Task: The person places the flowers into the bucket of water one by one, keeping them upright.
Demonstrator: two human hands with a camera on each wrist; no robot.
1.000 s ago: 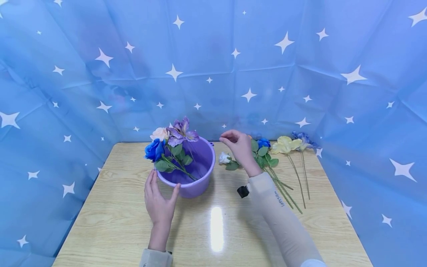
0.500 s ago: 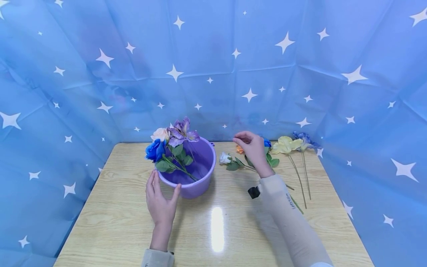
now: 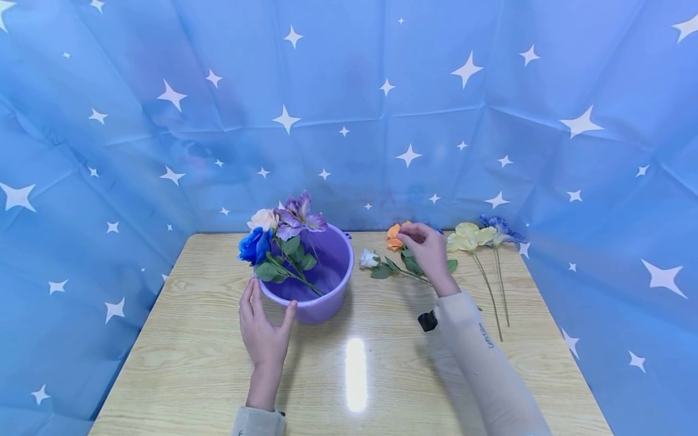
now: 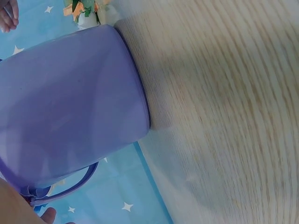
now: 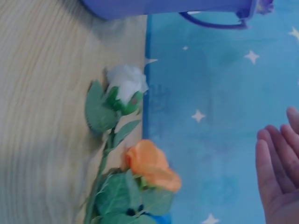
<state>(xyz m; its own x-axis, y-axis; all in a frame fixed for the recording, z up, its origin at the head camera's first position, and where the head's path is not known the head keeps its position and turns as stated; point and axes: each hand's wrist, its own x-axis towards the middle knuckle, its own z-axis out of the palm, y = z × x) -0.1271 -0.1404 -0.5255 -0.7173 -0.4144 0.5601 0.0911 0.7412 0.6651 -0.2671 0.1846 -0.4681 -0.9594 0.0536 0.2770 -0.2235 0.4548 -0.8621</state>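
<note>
1. A star-printed blue curtain (image 3: pixel 349 72) hangs behind a pale wooden desk (image 3: pixel 191 351).
2. Near the desk's far edge, left of its middle, stands a purple bucket (image 3: pixel 319 312). A blue rose (image 3: pixel 254 245), a pale pink rose (image 3: pixel 263 219) and a purple flower (image 3: pixel 297 215) lean to its left side.
3. The person's left hand (image 3: pixel 264 339) touches the bucket's near rim, thumb spread from the fingers. I'd keep that touch light; pushing could tip it.
4. The right hand (image 3: pixel 432 254) hovers by an orange flower (image 3: pixel 394 236) near the far edge, apart from it, fingers side by side, pinching nothing.
5. A white rose (image 3: pixel 368 259) lies beside the orange one; a yellow flower (image 3: pixel 466 236) lies toward the far right corner. With leaves crowded together, pinching one stem below the bloom seems safest.
</note>
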